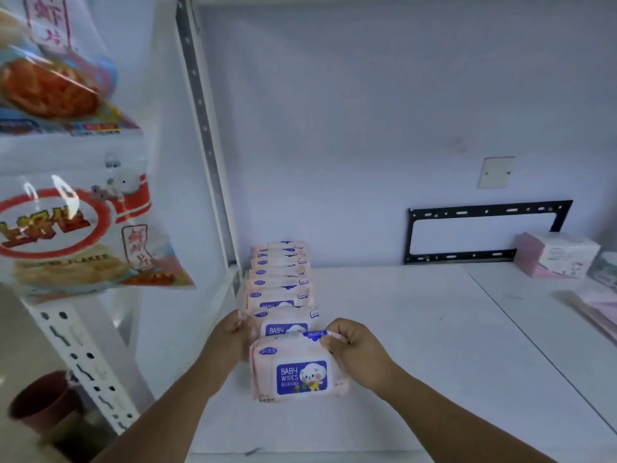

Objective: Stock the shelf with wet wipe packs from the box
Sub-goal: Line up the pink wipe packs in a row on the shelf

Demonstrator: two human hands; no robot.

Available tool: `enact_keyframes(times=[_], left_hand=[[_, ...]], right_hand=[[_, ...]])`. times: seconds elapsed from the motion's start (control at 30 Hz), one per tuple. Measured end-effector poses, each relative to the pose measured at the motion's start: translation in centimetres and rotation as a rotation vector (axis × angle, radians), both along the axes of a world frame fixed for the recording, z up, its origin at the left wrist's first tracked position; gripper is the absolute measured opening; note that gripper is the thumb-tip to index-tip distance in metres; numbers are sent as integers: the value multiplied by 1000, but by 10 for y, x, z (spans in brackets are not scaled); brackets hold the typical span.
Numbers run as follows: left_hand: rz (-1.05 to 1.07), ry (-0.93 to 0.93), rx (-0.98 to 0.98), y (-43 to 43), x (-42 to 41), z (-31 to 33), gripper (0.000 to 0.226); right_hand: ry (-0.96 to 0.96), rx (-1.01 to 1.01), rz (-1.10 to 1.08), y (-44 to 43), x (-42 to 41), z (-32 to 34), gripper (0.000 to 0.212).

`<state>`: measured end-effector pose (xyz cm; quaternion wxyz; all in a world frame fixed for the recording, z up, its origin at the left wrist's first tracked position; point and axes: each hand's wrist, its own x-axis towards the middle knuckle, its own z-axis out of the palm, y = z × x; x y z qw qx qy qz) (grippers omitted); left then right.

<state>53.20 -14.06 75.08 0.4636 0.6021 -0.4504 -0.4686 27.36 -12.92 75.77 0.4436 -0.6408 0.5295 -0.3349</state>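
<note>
A pink wet wipe pack (298, 370) with a blue "BABY WIPES" label stands upright at the front of a row of several like packs (279, 279) that runs back along the left side of the white shelf (417, 345). My left hand (233, 342) grips the front pack's left edge. My right hand (354, 349) pinches its top right corner. The box is not in view.
Snack bags (76, 228) hang on a rack at the left beside a perforated white upright (207, 142). A pink and white box (557, 255) stands at the shelf's back right. A black metal bracket (484, 232) is on the back wall. A brown pot (43, 399) sits low at the left.
</note>
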Motion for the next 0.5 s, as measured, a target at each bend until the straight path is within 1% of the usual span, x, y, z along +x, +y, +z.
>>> enact_keyframes(times=[0.13, 0.23, 0.33, 0.43, 0.5], left_hand=[[18, 17, 67, -21, 10, -6, 8], [-1, 30, 74, -35, 15, -9, 15], [28, 21, 84, -49, 20, -15, 19], [102, 6, 100, -61, 19, -16, 17], [150, 29, 116, -65, 17, -15, 13]], right_hand=[[-52, 35, -31, -28, 22, -11, 23], [-52, 53, -31, -44, 37, -22, 23], [-103, 66, -62, -58, 46, -28, 17], [-114, 57, -77, -72, 54, -38, 7], [-96, 27, -97, -81, 59, -45, 9]])
